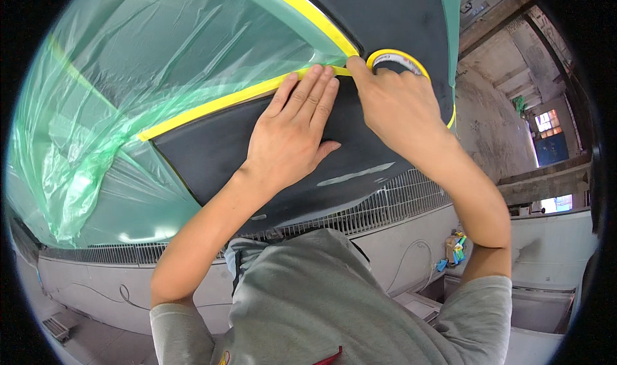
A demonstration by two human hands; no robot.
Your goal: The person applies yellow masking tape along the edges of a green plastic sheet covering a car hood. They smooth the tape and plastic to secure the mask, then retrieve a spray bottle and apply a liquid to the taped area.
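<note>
A strip of yellow masking tape [225,101] runs along the edge where green plastic film [186,31] meets a dark grey car body panel [218,140]. My left hand [292,121] lies flat, its fingertips pressing on this strip. Just to its right, my right hand [398,105] grips a roll of yellow masking tape [421,63]; its outstretched index finger touches the strip near the corner. There, a second yellow strip [315,15] comes down from the upper left. Part of the roll is hidden behind my right hand.
A pale elongated patch [357,174] marks the dark panel near me. Bunched film [77,198] hangs at the left. A floor grating [360,217] runs below the panel. To the right lie a concrete floor [475,108] and a small heap of coloured items [455,249].
</note>
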